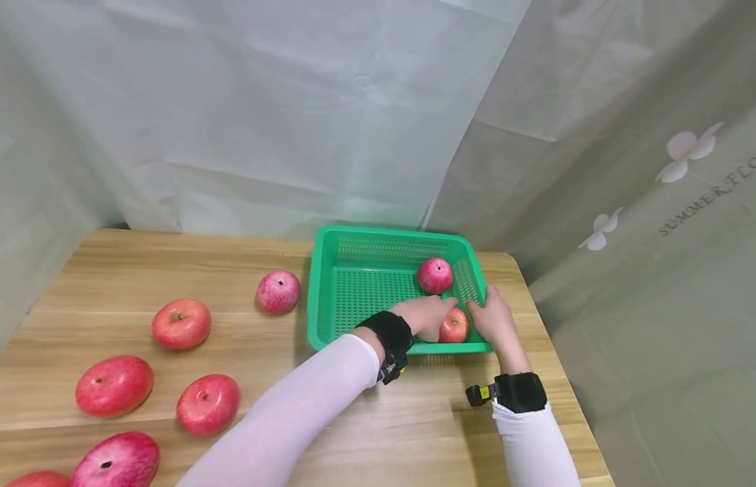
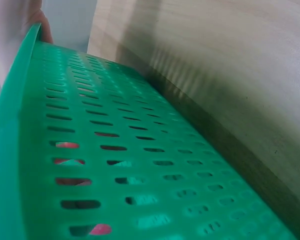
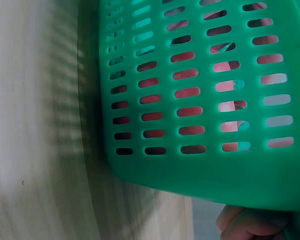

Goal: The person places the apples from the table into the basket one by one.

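Down at the near right corner of the green basket [image 1: 329,284], the left hand [image 1: 428,316] reaches over the near rim, fingers curled round a red apple [image 1: 455,326] that sits low inside against the near wall. The right hand [image 1: 495,319] grips the basket's right near corner, fingers wrapped on the rim, steadying it on the worktop [image 1: 140,284]. A second apple [image 1: 435,275] sits further back inside, close by but apart. Six more apples wait out on the left, the nearest one [image 1: 279,292] just beside the basket. Risk, as I see it: the two hands are crowded together, so the held apple could knock the rim or roll into its neighbour, and the light basket could skid if that corner grip loosens.
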A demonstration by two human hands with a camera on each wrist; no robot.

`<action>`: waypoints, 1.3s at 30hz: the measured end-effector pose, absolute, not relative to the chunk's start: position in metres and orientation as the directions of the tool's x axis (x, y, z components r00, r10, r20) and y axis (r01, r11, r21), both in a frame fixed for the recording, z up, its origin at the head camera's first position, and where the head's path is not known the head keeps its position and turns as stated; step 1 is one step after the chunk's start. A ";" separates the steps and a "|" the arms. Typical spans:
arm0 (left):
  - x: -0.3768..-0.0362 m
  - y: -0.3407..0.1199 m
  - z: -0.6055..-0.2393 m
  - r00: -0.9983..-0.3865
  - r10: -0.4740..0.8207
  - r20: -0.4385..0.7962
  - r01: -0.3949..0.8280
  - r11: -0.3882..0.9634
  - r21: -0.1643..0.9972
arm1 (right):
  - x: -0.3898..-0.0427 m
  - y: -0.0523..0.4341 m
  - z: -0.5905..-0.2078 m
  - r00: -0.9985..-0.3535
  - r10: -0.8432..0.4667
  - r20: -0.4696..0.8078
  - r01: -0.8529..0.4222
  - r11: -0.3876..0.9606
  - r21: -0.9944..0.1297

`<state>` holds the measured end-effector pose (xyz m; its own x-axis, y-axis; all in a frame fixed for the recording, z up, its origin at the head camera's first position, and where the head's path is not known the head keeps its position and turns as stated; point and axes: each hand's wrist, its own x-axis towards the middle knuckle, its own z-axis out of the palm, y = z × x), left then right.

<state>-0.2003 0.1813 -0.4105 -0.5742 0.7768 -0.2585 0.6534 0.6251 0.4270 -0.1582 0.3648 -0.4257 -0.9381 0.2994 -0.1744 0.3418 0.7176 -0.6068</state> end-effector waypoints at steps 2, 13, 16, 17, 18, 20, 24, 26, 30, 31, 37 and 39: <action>-0.200 0.180 -0.410 -0.569 0.779 -0.261 0.654 0.622 0.431 | -0.158 0.364 -0.426 -0.937 0.302 -0.179 0.347 0.718 -0.603; -0.203 0.176 -0.415 -0.566 0.795 -0.216 0.693 0.601 0.397 | -0.157 0.362 -0.428 -0.936 0.304 -0.176 0.347 0.722 -0.598; -0.204 0.175 -0.416 -0.568 0.798 -0.201 0.701 0.597 0.389 | -0.158 0.361 -0.429 -0.936 0.305 -0.177 0.348 0.723 -0.596; -0.205 0.175 -0.417 -0.570 0.798 -0.196 0.703 0.598 0.386 | -0.158 0.361 -0.429 -0.936 0.304 -0.175 0.347 0.725 -0.596; -0.206 0.174 -0.416 -0.573 0.797 -0.191 0.705 0.598 0.381 | -0.159 0.361 -0.429 -0.937 0.303 -0.173 0.345 0.726 -0.595; -0.208 0.172 -0.416 -0.577 0.797 -0.177 0.707 0.596 0.379 | -0.161 0.360 -0.428 -0.940 0.299 -0.167 0.338 0.729 -0.596; -0.212 0.167 -0.413 -0.578 0.799 -0.167 0.704 0.591 0.393 | -0.162 0.360 -0.427 -0.940 0.296 -0.167 0.336 0.732 -0.593; -0.213 0.164 -0.412 -0.577 0.799 -0.166 0.697 0.589 0.410 | -0.162 0.360 -0.427 -0.939 0.298 -0.172 0.340 0.729 -0.594; -0.216 0.159 -0.413 -0.580 0.796 -0.173 0.673 0.588 0.448 | -0.161 0.361 -0.428 -0.939 0.298 -0.171 0.340 0.731 -0.592; -0.217 0.158 -0.413 -0.578 0.798 -0.172 0.671 0.585 0.455 | -0.161 0.361 -0.428 -0.939 0.299 -0.170 0.340 0.733 -0.590; -0.222 0.153 -0.410 -0.561 0.819 -0.121 0.689 0.543 0.480 | -0.159 0.364 -0.427 -0.940 0.299 -0.167 0.339 0.742 -0.579; -0.224 0.151 -0.410 -0.563 0.819 -0.106 0.690 0.537 0.484 | -0.159 0.365 -0.426 -0.941 0.297 -0.162 0.335 0.745 -0.577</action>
